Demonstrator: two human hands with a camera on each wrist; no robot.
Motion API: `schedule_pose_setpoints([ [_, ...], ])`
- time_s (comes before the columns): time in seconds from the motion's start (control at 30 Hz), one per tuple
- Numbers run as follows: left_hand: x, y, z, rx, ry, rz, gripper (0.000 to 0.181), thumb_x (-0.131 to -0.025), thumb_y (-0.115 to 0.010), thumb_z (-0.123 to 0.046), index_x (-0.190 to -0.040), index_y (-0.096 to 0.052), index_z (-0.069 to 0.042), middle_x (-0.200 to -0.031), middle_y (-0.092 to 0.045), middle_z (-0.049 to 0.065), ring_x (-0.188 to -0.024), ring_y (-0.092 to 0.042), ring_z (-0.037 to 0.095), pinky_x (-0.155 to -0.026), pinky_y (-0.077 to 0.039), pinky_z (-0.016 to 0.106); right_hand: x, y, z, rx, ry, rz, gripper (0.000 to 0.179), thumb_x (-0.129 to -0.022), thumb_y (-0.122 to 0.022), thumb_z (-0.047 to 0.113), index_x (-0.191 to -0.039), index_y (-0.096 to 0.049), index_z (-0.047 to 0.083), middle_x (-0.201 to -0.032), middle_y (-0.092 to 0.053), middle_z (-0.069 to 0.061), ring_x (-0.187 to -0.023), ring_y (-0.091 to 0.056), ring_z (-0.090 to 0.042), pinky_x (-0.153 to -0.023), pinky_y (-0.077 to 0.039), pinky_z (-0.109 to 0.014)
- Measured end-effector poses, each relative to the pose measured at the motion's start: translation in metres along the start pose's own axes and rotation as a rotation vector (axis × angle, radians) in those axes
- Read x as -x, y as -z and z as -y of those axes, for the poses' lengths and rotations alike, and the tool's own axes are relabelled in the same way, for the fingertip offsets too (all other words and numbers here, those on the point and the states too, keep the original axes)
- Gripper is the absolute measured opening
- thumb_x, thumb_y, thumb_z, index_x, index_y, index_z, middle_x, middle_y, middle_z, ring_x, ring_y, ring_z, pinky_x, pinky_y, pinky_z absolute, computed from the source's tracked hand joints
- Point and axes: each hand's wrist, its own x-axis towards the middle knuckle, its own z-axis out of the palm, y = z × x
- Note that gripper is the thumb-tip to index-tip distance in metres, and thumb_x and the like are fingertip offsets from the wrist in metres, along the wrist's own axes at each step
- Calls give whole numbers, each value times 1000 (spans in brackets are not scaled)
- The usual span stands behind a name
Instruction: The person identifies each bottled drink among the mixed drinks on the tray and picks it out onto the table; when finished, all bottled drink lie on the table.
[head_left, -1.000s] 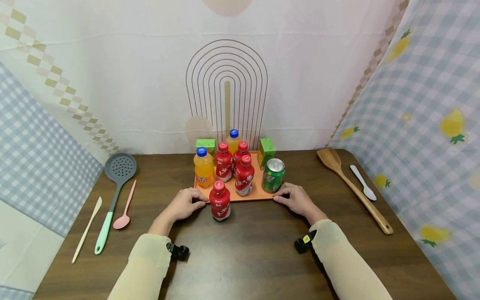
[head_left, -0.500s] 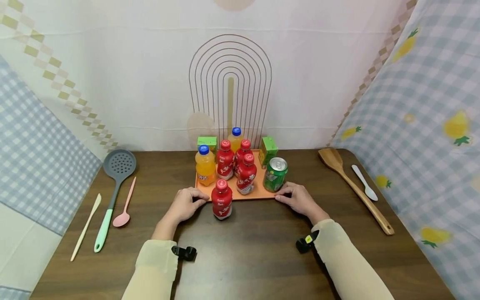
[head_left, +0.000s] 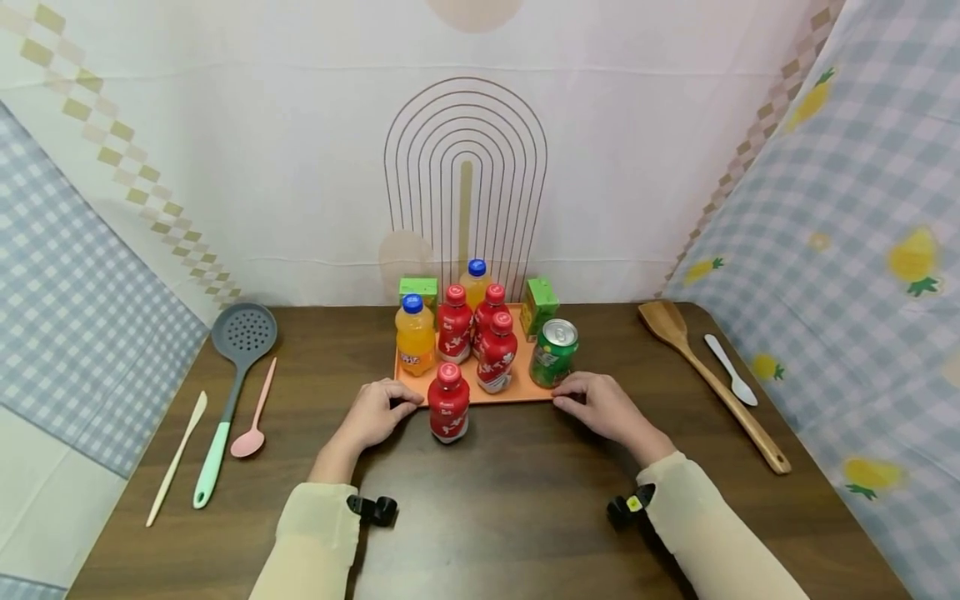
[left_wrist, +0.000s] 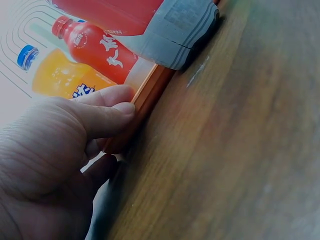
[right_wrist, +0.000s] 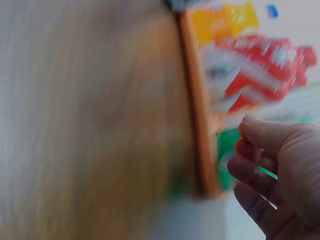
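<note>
In the head view an orange tray (head_left: pixel 525 395) bears several drinks. My left hand (head_left: pixel 380 414) is at its front left corner; in the left wrist view the thumb (left_wrist: pixel 120 111) and forefinger pinch the rim. Close by that hand, a red bottle (head_left: pixel 449 408) stands upright on the table just in front of the tray. My right hand (head_left: pixel 600 403) is at the front right corner, beside a green can (head_left: pixel 554 353). In the blurred right wrist view its loosely bent fingers (right_wrist: pixel 250 172) stand a little off the rim, overlapping the can.
Several red bottles (head_left: pixel 497 358), orange drink bottles (head_left: pixel 416 337) and green cartons (head_left: pixel 538 307) stand on the tray. Left lie a slotted skimmer (head_left: pixel 234 392), a pink spoon (head_left: pixel 251 437) and a cream knife (head_left: pixel 177 458). Right lie a wooden spatula (head_left: pixel 720 387) and a white spoon (head_left: pixel 731 371).
The right wrist and forearm have shifted slightly right and toward me. The left hand stays at its corner, and the tray and drinks keep their places; the head view has tilted a little.
</note>
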Motion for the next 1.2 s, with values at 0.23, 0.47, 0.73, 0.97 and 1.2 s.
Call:
schedule_pose_setpoints([
  [0.23,-1,-1,0,-1,0,8,12,-84,-74,-8,-91,-77,-18,-90,-69,-7,-92,-62,16,-87,-49,41,-10,14,53,-95,133,-110,10,-87,-73,20,-97,-75,20,-93,-69,12,-79,-61,-5,-67,-53,-26],
  [0.47,-1,1,0,1,-17,5,11,-85,-74,-9,-90,-77,-18,-89,-69,-7,-91,-62,16,-86,-49,41,-38,24,91,-93,174,-318,22,-87,-73,20,-107,-73,12,-97,-69,1,-77,-61,-11,-65,-54,-28],
  [0.73,0,-1,1,12,3,15,14,-84,-74,-8,-90,-77,-20,-90,-69,-8,-92,-61,15,-87,-49,41,-69,17,104,-101,107,-395,37,-88,-72,26,-120,-66,10,-114,-64,-6,-97,-61,-18,-78,-55,-37],
  [0.97,-1,-1,2,13,-15,5,13,-84,-74,-7,-89,-77,-19,-89,-69,-8,-91,-61,15,-86,-49,41,-77,6,106,-150,72,-376,38,-87,-73,22,-122,-65,9,-122,-63,-7,-109,-60,-18,-86,-53,-37],
  [1.2,-1,-1,2,15,-17,5,13,-85,-73,-7,-89,-77,-19,-88,-69,-8,-91,-61,15,-86,-49,41,-80,-5,100,-170,90,-412,39,-86,-74,18,-122,-63,9,-121,-64,-7,-102,-64,-18,-85,-53,-36],
])
